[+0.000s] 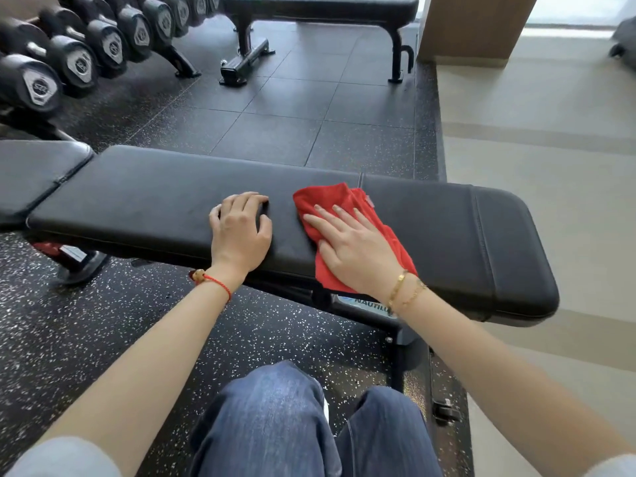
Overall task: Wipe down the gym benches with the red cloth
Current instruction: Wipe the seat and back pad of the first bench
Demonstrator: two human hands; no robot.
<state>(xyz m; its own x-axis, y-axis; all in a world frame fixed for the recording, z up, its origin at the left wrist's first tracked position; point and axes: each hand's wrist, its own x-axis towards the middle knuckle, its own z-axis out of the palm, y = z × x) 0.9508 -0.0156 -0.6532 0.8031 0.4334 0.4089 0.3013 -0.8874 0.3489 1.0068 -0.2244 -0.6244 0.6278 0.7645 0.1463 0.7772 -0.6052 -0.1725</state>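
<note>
Red cloth [347, 232] lies flat under the right hand's [358, 253] straight, spread fingers [320, 225] on the bench [464, 235].

Your red cloth [347, 215] stands out bright against the plain black pad of the near bench [155, 197]. The far bench [320, 6] is the same black, frame and pad alike. On the far left, your dumbbells [44, 86] are black with grey end plates. The rubber floor [86, 332] near you is black with white speckles; to the right the floor [550, 166] is pale beige with darker stripes. Your trousers [275, 425] are blue denim.
</note>
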